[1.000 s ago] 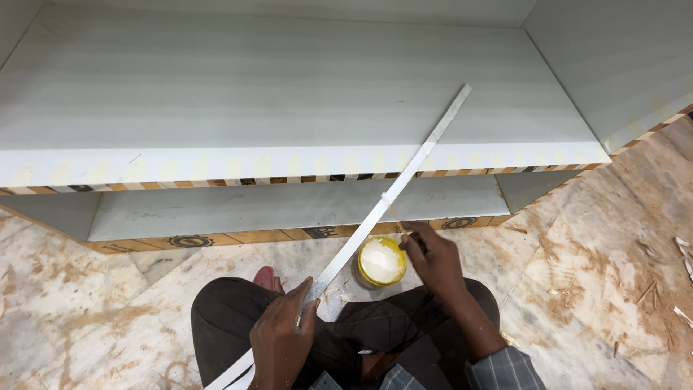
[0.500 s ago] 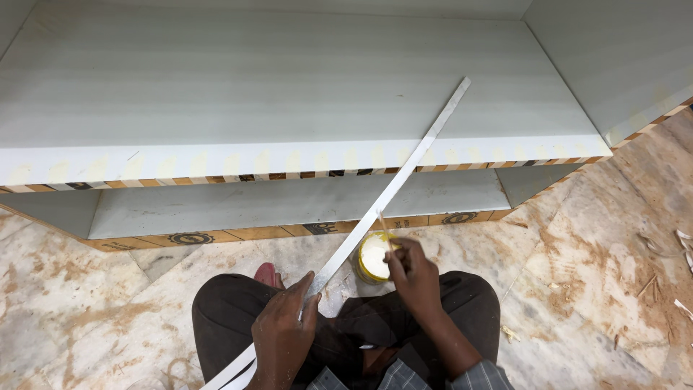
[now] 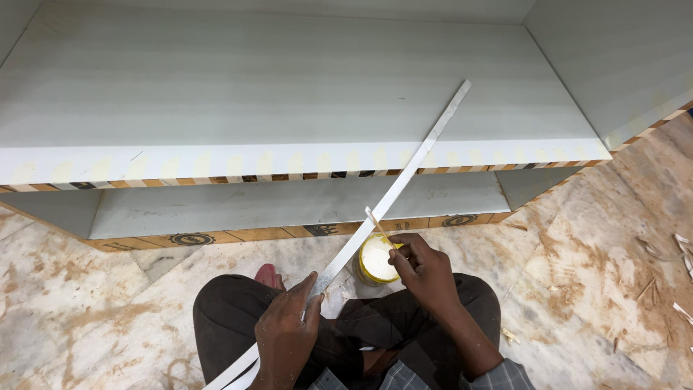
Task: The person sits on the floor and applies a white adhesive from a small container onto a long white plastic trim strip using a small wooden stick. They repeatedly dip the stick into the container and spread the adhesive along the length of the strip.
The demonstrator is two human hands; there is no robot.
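My left hand [image 3: 285, 328] grips a long, thin white edge strip [image 3: 404, 177] over my lap; the strip runs up and to the right and rests on the pale grey cabinet shelf [image 3: 289, 94]. My right hand [image 3: 426, 271] pinches a small wooden stick [image 3: 377, 224] whose tip touches the strip just above a small yellow tin of white glue [image 3: 377, 260]. The tin stands on the floor between my knees and the cabinet's lower panel.
The cabinet lies on its side, its raw plywood edge [image 3: 303, 175] striped brown and white, with a side panel [image 3: 621, 65] rising at the right. The marble floor [image 3: 592, 274] is dusty, with wood shavings [image 3: 682, 249] at the far right.
My right hand lifted the stick from the glue tin up to the strip. My left hand and the strip have barely moved.
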